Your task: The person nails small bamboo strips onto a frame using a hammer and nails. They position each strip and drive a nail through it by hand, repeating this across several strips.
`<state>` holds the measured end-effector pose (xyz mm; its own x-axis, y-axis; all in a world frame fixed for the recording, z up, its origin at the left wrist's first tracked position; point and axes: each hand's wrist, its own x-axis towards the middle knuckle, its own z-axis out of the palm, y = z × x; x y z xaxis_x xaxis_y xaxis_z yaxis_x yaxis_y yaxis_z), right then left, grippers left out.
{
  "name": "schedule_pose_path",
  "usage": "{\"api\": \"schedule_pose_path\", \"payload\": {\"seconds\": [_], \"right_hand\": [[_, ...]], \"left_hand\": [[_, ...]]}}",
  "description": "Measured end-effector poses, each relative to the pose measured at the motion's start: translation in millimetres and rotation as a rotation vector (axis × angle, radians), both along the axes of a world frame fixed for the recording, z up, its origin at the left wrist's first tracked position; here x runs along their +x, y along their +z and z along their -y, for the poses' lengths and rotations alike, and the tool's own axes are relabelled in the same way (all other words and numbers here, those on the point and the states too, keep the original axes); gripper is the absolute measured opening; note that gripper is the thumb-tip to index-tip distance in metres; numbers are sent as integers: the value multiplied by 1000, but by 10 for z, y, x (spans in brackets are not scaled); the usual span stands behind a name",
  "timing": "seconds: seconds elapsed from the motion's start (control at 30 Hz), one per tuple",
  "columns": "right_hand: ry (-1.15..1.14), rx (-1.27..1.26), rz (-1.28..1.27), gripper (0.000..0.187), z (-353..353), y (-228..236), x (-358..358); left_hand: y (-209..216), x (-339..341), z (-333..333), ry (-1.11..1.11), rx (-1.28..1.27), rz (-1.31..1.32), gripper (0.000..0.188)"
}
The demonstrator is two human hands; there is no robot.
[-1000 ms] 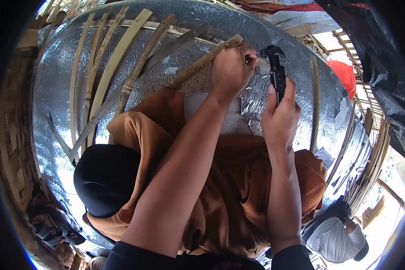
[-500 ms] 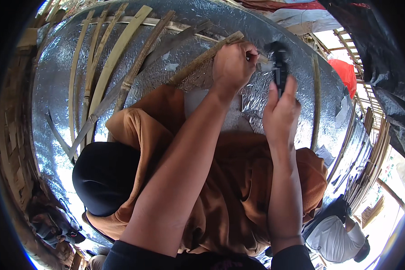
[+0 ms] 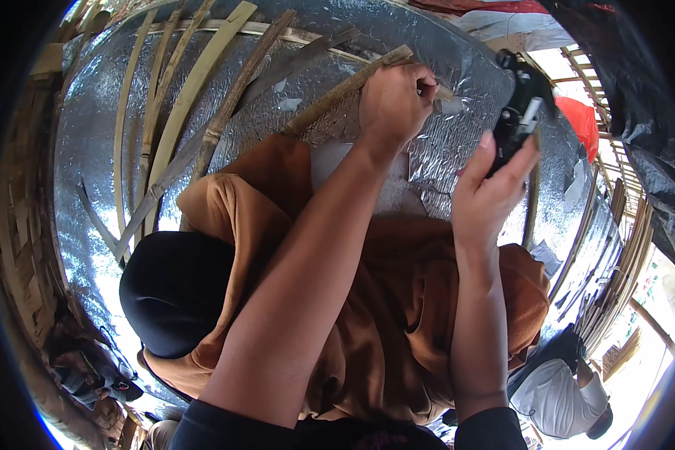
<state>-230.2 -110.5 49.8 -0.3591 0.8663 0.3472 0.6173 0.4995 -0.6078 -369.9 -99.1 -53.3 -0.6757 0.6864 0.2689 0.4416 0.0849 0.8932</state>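
Note:
My left hand (image 3: 395, 101) is closed at the upper middle, over the far end of a bamboo strip (image 3: 345, 94) lying on silver foil sheeting (image 3: 307, 71). What its fingertips pinch is hidden; a pale brown stick end (image 3: 444, 93) pokes out beside them. My right hand (image 3: 495, 184) grips a black hammer-like tool (image 3: 514, 124) with a shiny metal part. Raised and tilted to the right, the tool is apart from the left hand. Brown cloth (image 3: 397, 300) drapes beneath both forearms, next to a rounded black-covered shape (image 3: 174, 292).
Several bamboo strips (image 3: 195, 101) lie across the foil at left. Another upright strip (image 3: 533, 202) stands right of my right hand. A red object (image 3: 577, 126) and black plastic sheeting (image 3: 656, 165) are at far right. A person in a white shirt (image 3: 555, 397) is at lower right.
My right hand has swung the black tool away to the right, from close beside the left hand. The left hand stays nearly in place, shifted slightly.

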Motion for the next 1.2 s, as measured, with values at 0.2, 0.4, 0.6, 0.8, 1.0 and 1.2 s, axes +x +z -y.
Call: {"api": "schedule_pose_path", "payload": {"seconds": [0.2, 0.4, 0.6, 0.8, 1.0, 1.2], "right_hand": [[46, -50, 83, 38, -22, 42, 43], [163, -95, 418, 39, -65, -77, 67], [-6, -87, 245, 35, 29, 30, -42], [23, -91, 111, 34, -5, 92, -7], [106, -79, 247, 35, 6, 46, 46], [59, -28, 220, 38, -15, -42, 24]], "left_hand": [[51, 23, 6, -20, -91, 30, 8], [70, 17, 38, -28, -141, 118, 7], [21, 7, 43, -10, -92, 59, 7], [44, 2, -18, -11, -62, 17, 6], [29, 32, 53, -12, -87, 9, 8], [29, 10, 30, -20, -85, 60, 8]]}}
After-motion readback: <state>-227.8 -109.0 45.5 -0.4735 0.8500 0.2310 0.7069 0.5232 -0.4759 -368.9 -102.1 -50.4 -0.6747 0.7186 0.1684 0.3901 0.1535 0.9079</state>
